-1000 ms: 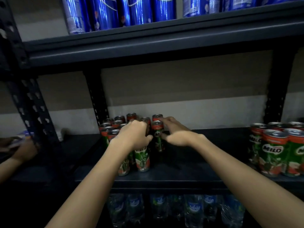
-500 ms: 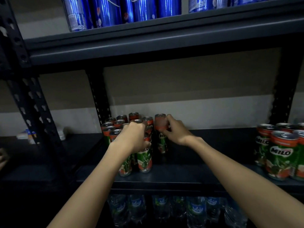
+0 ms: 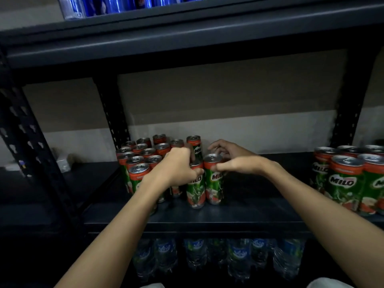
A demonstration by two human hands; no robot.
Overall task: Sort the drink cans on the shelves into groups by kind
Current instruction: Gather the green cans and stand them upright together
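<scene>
- Left hand (image 3: 176,168) curled round the top of a Milo can (image 3: 195,183); thumb on the can's front near the rim, fingers wrapped over the far side. Can stands upright on the middle shelf (image 3: 207,217).
- Right hand (image 3: 234,159) over the neighbour can (image 3: 214,181): thumb presses its red band from the right, fingers arched over the lid, part open. Whether the fingertips touch the lid, cannot tell.
- The two cans stand touching side by side, near the shelf's front edge, at the right end of the can cluster (image 3: 143,156).
- Cluster is packed tight, all upright, silver lids up, running back toward the wall beside the rear post (image 3: 112,121). One taller-sitting back can (image 3: 194,146) stands just behind the left hand.
- Open shelf room: bare dark stretch right of the two held cans, up to a second Milo group (image 3: 349,179) at the far right edge of view.
- Front lip of the shelf is just below the held cans; little room forward.
- Upper shelf (image 3: 187,42) overhangs above, blue cans (image 3: 99,6) on it, cut off by the frame.
- Water bottles (image 3: 239,254) on the level below, dim.
- Left bay: dark shelf, small blurred items at the back, cannot tell what.
</scene>
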